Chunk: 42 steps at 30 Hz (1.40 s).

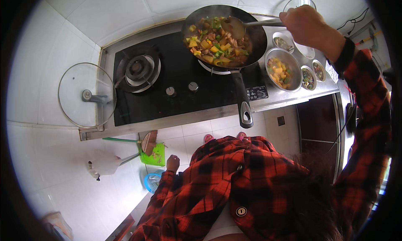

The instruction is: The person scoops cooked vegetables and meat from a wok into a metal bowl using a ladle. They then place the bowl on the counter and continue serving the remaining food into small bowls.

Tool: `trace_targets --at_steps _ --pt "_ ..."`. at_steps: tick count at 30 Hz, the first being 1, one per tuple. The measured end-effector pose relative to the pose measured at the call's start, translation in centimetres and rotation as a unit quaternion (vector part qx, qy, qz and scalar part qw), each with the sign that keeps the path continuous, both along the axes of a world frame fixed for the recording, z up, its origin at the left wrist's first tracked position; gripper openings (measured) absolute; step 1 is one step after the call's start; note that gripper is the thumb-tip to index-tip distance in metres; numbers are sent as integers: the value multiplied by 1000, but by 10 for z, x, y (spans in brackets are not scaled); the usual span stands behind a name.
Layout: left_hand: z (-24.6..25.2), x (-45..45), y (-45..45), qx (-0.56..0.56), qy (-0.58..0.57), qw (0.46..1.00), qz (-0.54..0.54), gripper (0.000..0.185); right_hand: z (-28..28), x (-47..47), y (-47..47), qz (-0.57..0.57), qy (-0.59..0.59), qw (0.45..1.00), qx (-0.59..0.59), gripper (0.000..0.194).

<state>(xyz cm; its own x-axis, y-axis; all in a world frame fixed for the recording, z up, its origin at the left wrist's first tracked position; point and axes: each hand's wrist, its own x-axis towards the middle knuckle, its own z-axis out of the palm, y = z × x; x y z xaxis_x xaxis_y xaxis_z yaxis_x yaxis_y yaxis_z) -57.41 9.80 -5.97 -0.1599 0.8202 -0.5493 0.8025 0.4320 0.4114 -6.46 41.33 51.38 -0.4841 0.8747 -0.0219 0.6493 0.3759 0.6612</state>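
My right hand (306, 26) grips the handle of a metal cooking spatula (235, 28), held out from the right. Its broad head rests among the food in a black wok (259, 49). Diced yellow pieces, green pepper and browned meat (216, 44) fill the wok, with faint steam above. The wok sits on the right burner, its black handle (242, 99) pointing towards me past the counter edge. My left hand (173, 163) hangs low at my side, fingers curled, with nothing visible in it.
A metal bowl (295, 65) of diced food stands right of the wok, beside small bowls (308, 77). A glass lid (72, 106) leans at the left wall by the bare left burner (138, 68). Below are a broom (149, 142), a green dustpan (160, 157) and a blue basket (149, 183).
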Motion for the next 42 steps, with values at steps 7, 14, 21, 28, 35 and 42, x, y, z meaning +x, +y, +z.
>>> trace_targets --at_steps 7,14,21,28,35,42 --pt "12 20 32 -5 -23 1000 -8 25 26 4 -27 -44 -26 999 18 25" --pt "21 10 19 -13 -8 1000 -20 23 7 -9 -55 -103 25 993 -48 16" --pt "24 8 20 -18 -8 1000 -14 23 -17 -2 -36 -117 93 985 -81 11" --pt "18 14 27 -17 -39 999 -3 24 -95 38 -27 -295 399 843 -208 23" --pt "10 -4 25 14 44 978 -201 25 -123 40 -62 -273 438 843 -153 34" --pt "22 10 38 -13 -46 999 1 24 -132 44 -81 -350 492 773 -194 34"
